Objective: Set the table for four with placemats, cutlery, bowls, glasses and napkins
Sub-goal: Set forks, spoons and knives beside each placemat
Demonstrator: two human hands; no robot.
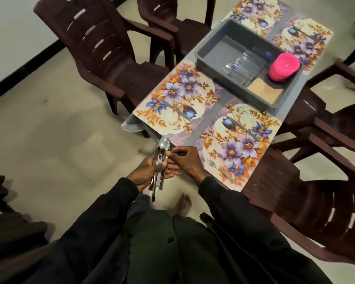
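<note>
My left hand (147, 173) grips a bundle of steel cutlery (160, 158), spoon bowls up, just off the table's near corner. My right hand (184, 160) pinches one piece at the top of that bundle. Floral placemats lie on the table: the near right one (240, 144) carries a knife (245, 129) and a fork (218, 170); the near left one (176, 97) carries a knife (175, 109). Two more placemats (301, 37) lie at the far end. A grey tub (213, 44) holds clear glasses (244, 64), stacked pink bowls (284, 66) and tan napkins (264, 90).
Dark brown plastic chairs stand round the table: two on the left (103, 50), two on the right (326, 181). Another dark chair (6, 218) is at the lower left. My bare foot (184, 203) is on the pale tiled floor.
</note>
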